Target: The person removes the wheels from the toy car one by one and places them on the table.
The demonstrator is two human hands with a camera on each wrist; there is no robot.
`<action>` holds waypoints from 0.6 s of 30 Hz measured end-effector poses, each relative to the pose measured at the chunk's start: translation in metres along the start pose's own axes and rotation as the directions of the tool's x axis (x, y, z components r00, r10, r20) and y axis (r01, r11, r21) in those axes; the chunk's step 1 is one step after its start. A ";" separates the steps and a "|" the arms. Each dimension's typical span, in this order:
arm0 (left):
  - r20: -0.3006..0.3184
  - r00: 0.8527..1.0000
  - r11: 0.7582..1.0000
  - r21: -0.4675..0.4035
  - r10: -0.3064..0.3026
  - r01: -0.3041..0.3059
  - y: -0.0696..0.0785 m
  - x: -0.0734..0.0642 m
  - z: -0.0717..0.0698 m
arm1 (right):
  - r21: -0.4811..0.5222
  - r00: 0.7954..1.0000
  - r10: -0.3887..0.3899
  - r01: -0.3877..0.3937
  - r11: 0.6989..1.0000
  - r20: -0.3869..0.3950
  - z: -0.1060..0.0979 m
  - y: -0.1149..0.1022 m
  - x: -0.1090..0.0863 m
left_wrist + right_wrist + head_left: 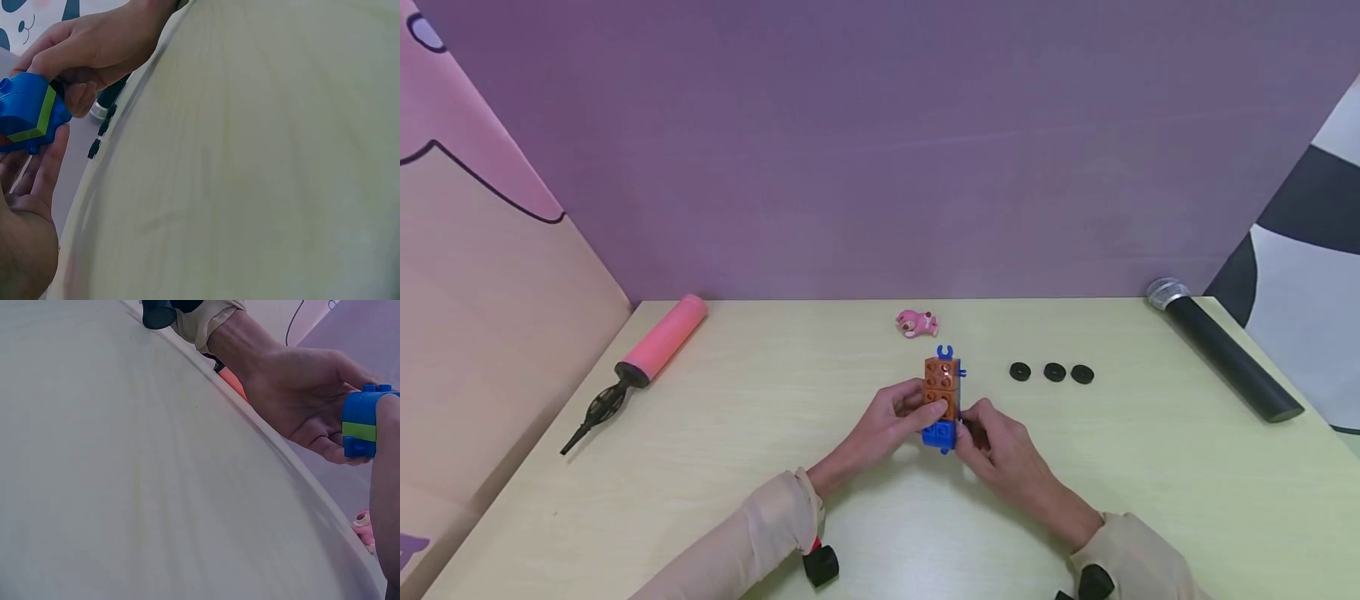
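My left hand (904, 414) holds a building-block toy car (942, 383) over the table, thumb across its studded brown top. The toy has a blue end, a blue hook at the far end and a small blue peg on its right side. In the left wrist view, a green stripe crosses its blue body. My right hand (1006, 450) is at the toy's near right side, thumb and fingers pinching a small black wheel (57, 87) against it. That wheel is mostly hidden by the fingers. Three more black wheels (1055, 372) lie in a row to the right.
A pink toy animal (917, 323) lies on the table (760, 375) beyond the hands. At the left lies a pink hand pump (666, 342) with a black nozzle, and at the right a black microphone (1228, 354). A purple wall panel (880, 167) rises behind the table.
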State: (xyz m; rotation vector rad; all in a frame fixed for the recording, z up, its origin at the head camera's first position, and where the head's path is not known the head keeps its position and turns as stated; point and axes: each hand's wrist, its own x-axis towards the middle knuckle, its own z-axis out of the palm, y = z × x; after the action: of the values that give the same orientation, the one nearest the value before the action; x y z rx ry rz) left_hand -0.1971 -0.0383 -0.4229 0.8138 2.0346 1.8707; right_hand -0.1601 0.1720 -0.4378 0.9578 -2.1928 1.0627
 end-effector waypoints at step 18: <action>0.016 0.999 1.000 0.003 -0.028 0.028 0.000 0.000 -0.002 | -0.114 0.977 -0.208 0.203 0.973 -0.039 -0.001 0.005 0.004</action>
State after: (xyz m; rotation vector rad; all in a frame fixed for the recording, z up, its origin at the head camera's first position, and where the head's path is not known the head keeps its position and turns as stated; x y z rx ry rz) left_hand -0.1984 -0.0402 -0.4227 0.7947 2.0295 1.8411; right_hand -0.1669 0.1735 -0.4366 1.0696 -2.0370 0.8521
